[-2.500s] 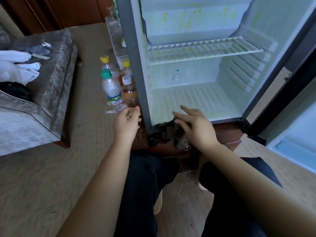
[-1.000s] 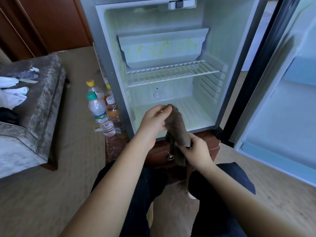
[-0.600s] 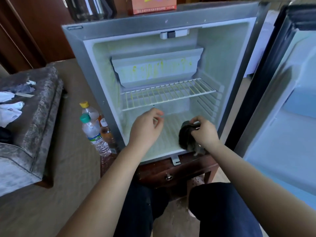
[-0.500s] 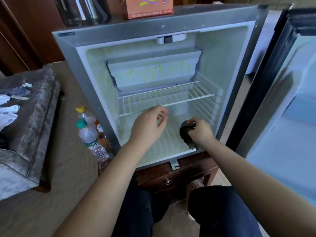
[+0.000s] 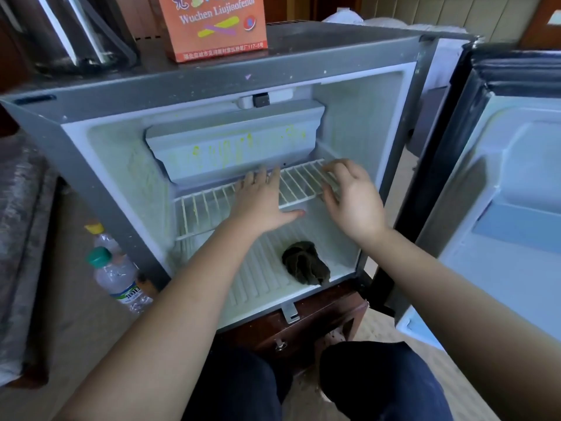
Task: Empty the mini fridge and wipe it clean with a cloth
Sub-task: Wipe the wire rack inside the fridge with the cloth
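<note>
The mini fridge (image 5: pixel 100 165) stands open with no food or drink inside; yellow-green stains mark its freezer box (image 5: pixel 233 147) and walls. A dark crumpled cloth (image 5: pixel 305 263) lies loose on the ribbed fridge floor, front right. My left hand (image 5: pixel 261 199) lies flat on the white wire shelf (image 5: pixel 206 208), fingers straight, thumb along the front rail. My right hand (image 5: pixel 352 199) is at the shelf's right end, fingers curled over the wires and thumb at the front edge.
The fridge door (image 5: pixel 501 208) hangs open to the right. Plastic bottles (image 5: pixel 118 278) stand on the carpet left of the fridge. An orange box (image 5: pixel 212 22) and a glass vessel (image 5: pixel 76 28) sit on top. A wooden stand (image 5: pixel 303 326) carries the fridge; a grey sofa (image 5: pixel 18 238) is at left.
My right hand let the cloth go onto the fridge floor. Both hands rose to the wire shelf. The view lifted to take in the fridge top.
</note>
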The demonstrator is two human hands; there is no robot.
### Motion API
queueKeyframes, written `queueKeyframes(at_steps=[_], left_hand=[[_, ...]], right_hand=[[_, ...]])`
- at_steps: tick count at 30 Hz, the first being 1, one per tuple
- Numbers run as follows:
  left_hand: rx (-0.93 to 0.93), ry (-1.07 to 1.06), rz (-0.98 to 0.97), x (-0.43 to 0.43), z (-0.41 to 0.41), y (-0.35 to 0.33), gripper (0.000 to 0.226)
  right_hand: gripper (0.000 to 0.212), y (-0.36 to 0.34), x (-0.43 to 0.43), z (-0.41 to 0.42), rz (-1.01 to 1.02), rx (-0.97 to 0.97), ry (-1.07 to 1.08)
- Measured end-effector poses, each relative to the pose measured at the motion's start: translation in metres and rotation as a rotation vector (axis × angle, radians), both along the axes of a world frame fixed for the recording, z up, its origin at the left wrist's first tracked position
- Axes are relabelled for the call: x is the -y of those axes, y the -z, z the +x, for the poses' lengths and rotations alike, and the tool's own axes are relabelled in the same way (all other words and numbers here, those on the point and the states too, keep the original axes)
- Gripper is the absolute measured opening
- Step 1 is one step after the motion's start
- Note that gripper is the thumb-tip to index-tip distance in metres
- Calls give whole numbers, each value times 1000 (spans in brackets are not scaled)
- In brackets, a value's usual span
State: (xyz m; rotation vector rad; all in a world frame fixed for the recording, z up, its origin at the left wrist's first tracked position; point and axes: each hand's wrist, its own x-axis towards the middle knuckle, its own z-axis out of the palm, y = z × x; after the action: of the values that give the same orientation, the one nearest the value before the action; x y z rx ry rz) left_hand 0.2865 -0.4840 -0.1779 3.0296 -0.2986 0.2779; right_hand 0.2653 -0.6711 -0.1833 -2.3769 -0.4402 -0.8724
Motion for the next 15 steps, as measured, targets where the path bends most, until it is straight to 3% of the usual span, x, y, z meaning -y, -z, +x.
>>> queueKeyframes(at_steps=[8, 15], left_hand=[[-145, -15, 24, 12, 22, -8, 120], [-139, -36, 38, 10, 22, -8, 114]], right_hand=[[61, -33, -6, 53, -243, -179, 40], [71, -52, -19, 84, -423, -308, 23]])
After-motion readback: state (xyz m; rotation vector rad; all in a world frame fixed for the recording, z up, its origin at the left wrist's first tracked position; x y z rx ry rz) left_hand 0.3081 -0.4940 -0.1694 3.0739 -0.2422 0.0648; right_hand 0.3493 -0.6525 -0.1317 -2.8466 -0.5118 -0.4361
